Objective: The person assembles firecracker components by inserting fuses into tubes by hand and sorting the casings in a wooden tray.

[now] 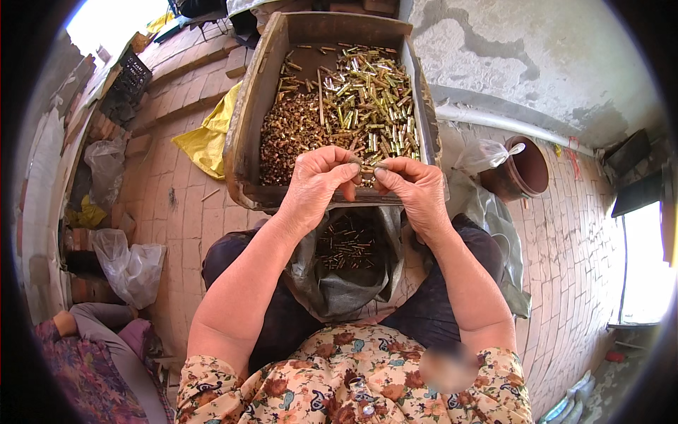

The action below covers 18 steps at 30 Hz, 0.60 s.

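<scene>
Left hand (pixel 316 185) and right hand (pixel 415 189) raised together, fingertips meeting just over the near wall of a wooden box (pixel 248 120). Each hand closed in a pinch on one end of a small brass piece (pixel 367 167) held between them; the piece is too small to tell its exact shape. Beyond the hands, inside the box, a heap of brass parts (pixel 339 113): short dark-gold bits on the left-hand side, longer shiny tubes on the right-hand side. Directly below the hands, between the person's knees, a grey bag (pixel 311 272) stands open with more brass parts (pixel 346 244) lying loose in its bottom. Left of the box, a yellow sheet (pixel 205 141) on the brick floor (pixel 180 212). Well off past the right hand, a brown pot (pixel 530 166) with a clear plastic bag (pixel 484 155) against it. Far out to the left, below elbow level, another clear plastic bag (pixel 131 265).
</scene>
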Tool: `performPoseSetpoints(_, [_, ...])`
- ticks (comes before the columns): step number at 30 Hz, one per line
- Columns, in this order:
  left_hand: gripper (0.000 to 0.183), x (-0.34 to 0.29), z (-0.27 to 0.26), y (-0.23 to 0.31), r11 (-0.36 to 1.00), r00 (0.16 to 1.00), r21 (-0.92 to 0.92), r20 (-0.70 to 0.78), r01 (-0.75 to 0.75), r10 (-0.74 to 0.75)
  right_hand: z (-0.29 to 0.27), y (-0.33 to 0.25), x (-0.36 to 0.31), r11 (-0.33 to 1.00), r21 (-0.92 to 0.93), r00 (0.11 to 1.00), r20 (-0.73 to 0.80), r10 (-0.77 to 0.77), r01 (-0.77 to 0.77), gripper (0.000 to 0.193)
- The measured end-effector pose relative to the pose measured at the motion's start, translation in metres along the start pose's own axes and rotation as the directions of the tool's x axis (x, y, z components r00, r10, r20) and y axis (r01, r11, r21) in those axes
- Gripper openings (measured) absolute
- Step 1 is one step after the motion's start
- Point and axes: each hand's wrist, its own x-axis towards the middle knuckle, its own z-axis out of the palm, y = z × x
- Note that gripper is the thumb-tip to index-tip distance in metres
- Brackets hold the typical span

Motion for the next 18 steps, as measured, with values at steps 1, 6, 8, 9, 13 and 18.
performPoseSetpoints(1, [0.006, 0.0, 0.0002, 0.0006, 1.0, 1.0, -0.01, 0.002, 0.005, -0.005, 0.0007, 0.0, -0.0001, 1.0, 0.006, 1.0, -0.012, 0.003, -0.003, 0.013])
performPoseSetpoints(6, [0.008, -0.0002, -0.0007, 0.0018, 0.997, 0.999, -0.064, 0.029, 0.033, -0.031, -0.0014, 0.004, 0.0015, 0.995, 0.099, 0.999, 0.032, 0.008, -0.011, 0.013])
performPoseSetpoints(8, [0.007, -0.0007, 0.0015, 0.0024, 0.994, 0.999, -0.107, 0.05, 0.016, -0.01, -0.0039, 0.0051, 0.0023, 0.989, 0.144, 0.998, 0.053, 0.023, -0.03, 0.013])
performPoseSetpoints(9, [0.007, -0.0008, 0.0018, 0.0031, 0.994, 0.999, -0.108, 0.051, 0.016, -0.01, -0.0051, 0.006, 0.0028, 0.981, 0.184, 0.996, 0.071, 0.048, -0.061, 0.014])
performPoseSetpoints(13, [0.008, -0.0027, 0.0024, 0.0034, 0.995, 0.994, -0.097, 0.105, 0.031, -0.021, -0.0056, 0.005, 0.0026, 0.951, 0.283, 0.989, 0.106, 0.102, -0.128, 0.014])
performPoseSetpoints(18, [0.011, -0.0057, 0.0038, 0.0006, 0.999, 0.996, 0.047, 0.082, -0.028, 0.024, -0.0047, 0.0026, 0.0035, 0.985, 0.145, 0.991, 0.108, 0.074, -0.089, 0.015])
